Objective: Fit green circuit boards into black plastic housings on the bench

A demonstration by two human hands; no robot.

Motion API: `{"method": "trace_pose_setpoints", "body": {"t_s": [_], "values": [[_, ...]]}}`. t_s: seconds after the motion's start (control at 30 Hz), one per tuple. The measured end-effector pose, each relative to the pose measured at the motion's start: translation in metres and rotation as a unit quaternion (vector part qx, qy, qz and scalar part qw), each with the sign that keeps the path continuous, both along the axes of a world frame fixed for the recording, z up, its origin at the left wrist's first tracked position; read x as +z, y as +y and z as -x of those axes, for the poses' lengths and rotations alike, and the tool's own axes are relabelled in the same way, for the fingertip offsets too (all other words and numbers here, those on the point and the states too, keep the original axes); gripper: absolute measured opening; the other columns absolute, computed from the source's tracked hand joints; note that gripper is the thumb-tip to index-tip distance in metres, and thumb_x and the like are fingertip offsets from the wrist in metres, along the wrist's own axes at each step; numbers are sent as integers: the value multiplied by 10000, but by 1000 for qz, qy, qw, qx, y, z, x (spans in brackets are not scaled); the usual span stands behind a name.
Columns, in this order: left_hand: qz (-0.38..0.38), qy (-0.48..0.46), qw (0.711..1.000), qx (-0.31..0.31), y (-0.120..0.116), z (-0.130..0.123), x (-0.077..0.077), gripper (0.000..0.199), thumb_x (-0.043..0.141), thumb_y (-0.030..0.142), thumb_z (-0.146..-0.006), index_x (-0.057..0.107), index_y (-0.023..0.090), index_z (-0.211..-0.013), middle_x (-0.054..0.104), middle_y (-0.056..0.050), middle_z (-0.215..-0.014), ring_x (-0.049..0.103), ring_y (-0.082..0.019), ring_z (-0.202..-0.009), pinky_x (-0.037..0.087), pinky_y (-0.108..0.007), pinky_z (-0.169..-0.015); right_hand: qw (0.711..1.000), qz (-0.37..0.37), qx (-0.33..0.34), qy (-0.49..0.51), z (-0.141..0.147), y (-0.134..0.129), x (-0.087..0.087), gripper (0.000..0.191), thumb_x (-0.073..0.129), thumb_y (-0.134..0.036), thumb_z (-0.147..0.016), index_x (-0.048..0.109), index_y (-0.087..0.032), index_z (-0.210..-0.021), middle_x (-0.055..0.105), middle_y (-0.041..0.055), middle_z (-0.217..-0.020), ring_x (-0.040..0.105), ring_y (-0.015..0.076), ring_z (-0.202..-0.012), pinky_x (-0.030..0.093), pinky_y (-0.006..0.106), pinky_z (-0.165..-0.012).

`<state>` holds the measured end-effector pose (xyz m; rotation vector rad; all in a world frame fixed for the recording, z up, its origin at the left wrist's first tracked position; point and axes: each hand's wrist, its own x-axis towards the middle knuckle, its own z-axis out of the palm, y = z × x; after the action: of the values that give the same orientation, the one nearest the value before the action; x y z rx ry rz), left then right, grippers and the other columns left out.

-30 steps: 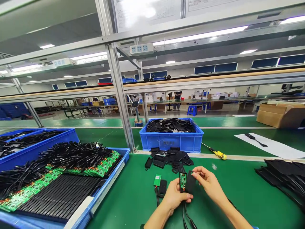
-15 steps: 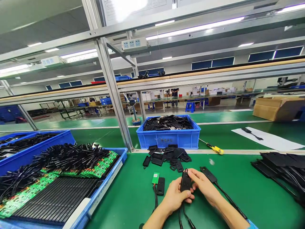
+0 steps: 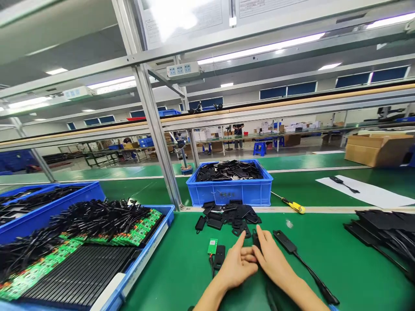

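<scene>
A black plastic case [image 3: 256, 238] with a loop at its top lies under and between my hands, mostly hidden. My right hand [image 3: 274, 259] rests over it, fingers stretched forward. Beside it, my left hand [image 3: 238, 263] has its index finger extended and the other fingers bent near the case; it grips nothing visible. Left of my hands are a green circuit board [image 3: 212, 246] with wires and a black cover [image 3: 219, 256]. A cased unit with a cable [image 3: 284, 241] lies to the right. Loose black covers [image 3: 241, 214] are piled ahead.
A blue bin [image 3: 230, 192] full of black parts stands ahead. At left, a blue tray [image 3: 147, 252] holds boards and cables. A yellow screwdriver [image 3: 295, 206], white paper [image 3: 369, 192] and stacked black cased units [image 3: 382, 229] are at right.
The black case has been lowered from between my hands to the table. My left fingers have come off it and spread, and my right hand now covers it.
</scene>
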<state>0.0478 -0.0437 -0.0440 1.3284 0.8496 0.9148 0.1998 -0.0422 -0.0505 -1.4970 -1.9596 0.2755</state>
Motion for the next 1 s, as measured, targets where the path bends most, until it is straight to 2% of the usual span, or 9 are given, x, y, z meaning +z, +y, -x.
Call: {"method": "trace_pose_setpoints", "body": {"t_s": [0.07, 0.2, 0.27, 0.33, 0.47, 0.63, 0.73, 0.87, 1.0], "values": [[-86, 136, 979, 121, 12, 20, 9, 550, 592, 135, -682, 498, 127, -1224, 639, -118, -990, 603, -158, -774, 469, -267, -684, 994, -38, -33, -93, -13, 10, -10, 499, 322, -198, -851, 413, -53, -1320, 534, 215, -1165, 540, 313, -1020, 466, 451, -844], [-176, 414, 832, 326, 31, 69, 24, 450, 455, 97, -780, 510, 107, -1226, 466, -181, -1316, 410, -282, -1224, 347, -389, -982, 973, -102, -77, -192, -25, 23, -22, 478, 286, -73, -822, 556, -109, -1215, 498, 206, -1285, 475, 372, -1119, 410, 555, -870], [-149, 523, 759, 358, 35, 87, 24, 484, 457, 118, -803, 445, 94, -1286, 301, -210, -1425, 240, -339, -1324, 254, -461, -1032, 979, -104, -23, -175, -17, 16, -16, 439, 324, -111, -845, 569, -155, -1207, 504, 169, -1294, 452, 339, -1163, 386, 536, -930], [-122, 588, 714, 359, 35, 96, 21, 447, 482, 193, -823, 473, 87, -1257, 295, -244, -1415, 235, -393, -1313, 247, -520, -1007, 984, -75, 85, -139, -3, 1, -3, 401, 358, -216, -891, 528, -211, -1254, 514, 128, -1289, 455, 284, -1169, 403, 471, -953], [-119, 594, 710, 359, 32, 97, 20, 367, 518, 319, -819, 576, 57, -1069, 526, -258, -1174, 418, -392, -1169, 297, -509, -947, 949, -11, 290, -124, 28, -32, 27, 450, 367, -354, -922, 347, -337, -1371, 412, 58, -1399, 403, 264, -1221, 379, 472, -986], [-116, 578, 725, 356, 29, 93, 28, 206, 503, 208, -803, 573, 84, -952, 576, -198, -1025, 501, -341, -1044, 354, -447, -876, 893, 5, 416, -170, 42, -43, 45, 486, 379, -442, -909, 341, -315, -1376, 440, 70, -1382, 374, 352, -1223, 263, 635, -986], [-106, 533, 761, 354, 30, 87, 29, 219, 455, 179, -823, 512, 98, -1018, 554, -178, -1032, 536, -309, -1000, 383, -422, -845, 898, -4, 407, -167, 41, -40, 44, 377, 434, -418, -891, 523, -283, -1232, 567, 60, -1239, 450, 301, -1132, 253, 582, -1015], [-73, 427, 840, 327, 31, 75, 22, 220, 431, 268, -860, 441, 143, -1041, 552, -119, -993, 611, -227, -859, 460, -348, -751, 940, -20, 315, -130, 38, -38, 36, 203, 448, -302, -893, 633, -252, -962, 626, 30, -998, 500, 222, -980, 276, 474, -1011], [-14, 297, 913, 279, 33, 62, 11, 234, 372, 297, -883, 375, 159, -1071, 533, -78, -951, 628, -129, -598, 494, -245, -514, 954, -30, 274, -119, 37, -38, 30, 295, 450, -290, -887, 538, -271, -1168, 572, 60, -1004, 503, 204, -892, 405, 349, -809]]}}
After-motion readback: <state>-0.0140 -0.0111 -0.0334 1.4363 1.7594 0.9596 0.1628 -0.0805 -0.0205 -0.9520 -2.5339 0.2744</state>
